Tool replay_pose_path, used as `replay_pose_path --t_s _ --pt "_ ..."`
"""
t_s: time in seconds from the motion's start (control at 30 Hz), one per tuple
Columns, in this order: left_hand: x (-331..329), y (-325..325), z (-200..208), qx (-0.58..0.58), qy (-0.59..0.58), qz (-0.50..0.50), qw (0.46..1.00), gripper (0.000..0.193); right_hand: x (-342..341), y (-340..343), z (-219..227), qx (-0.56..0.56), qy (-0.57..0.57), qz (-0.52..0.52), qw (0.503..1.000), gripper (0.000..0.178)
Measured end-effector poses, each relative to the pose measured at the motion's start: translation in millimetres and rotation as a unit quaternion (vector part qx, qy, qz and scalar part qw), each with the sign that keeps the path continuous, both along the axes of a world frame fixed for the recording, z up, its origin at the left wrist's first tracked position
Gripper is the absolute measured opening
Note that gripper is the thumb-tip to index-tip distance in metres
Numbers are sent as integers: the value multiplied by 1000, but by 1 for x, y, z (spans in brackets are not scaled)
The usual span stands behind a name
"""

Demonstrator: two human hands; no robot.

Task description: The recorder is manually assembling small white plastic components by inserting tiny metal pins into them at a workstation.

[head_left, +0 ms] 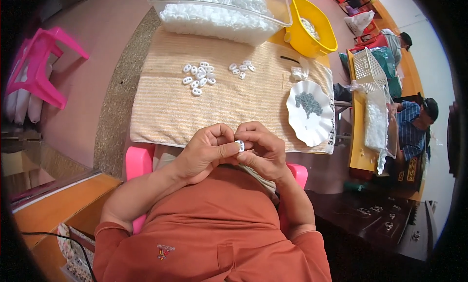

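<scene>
In front of my belly, both hands meet around a small white oval plastic piece (241, 145) with holes in it. My left hand (207, 150) is closed, its thumb pressed against one side of the piece. Fingers and thumb of my right hand (263, 148) pinch it from the other side; whether they also hold a smaller part is hidden. Beyond them on the striped towel (195, 111) lie a loose group of similar white pieces (201, 77) and a smaller group (242, 67). A scalloped white plate (312, 131) at the right bears a heap of small grey parts (309, 104).
A clear bin (287, 19) full of white pieces stands at the far edge, beside a yellow basin (295, 33). A crumpled white packet (300, 73) lies near the plate. A pink stool (48, 67) is at left. A person in a striped shirt (412, 128) sits at right.
</scene>
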State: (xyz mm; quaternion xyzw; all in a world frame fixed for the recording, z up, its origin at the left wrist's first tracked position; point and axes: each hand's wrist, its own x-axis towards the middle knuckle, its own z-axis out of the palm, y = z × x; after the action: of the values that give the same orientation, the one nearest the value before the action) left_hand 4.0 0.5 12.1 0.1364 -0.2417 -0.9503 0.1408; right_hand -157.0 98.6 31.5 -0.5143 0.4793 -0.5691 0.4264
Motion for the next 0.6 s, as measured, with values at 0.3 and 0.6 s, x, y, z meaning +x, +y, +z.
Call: replay_pose_path --t_s 0.3,0.6 --pt "0 -2 9 21 -12 -21 999 14 -13 -1 13 -68 270 -123 952 27" --pt "-1 -4 -2 16 -21 -15 1000 12 -84 -24 87 -201 352 -449 796 26"
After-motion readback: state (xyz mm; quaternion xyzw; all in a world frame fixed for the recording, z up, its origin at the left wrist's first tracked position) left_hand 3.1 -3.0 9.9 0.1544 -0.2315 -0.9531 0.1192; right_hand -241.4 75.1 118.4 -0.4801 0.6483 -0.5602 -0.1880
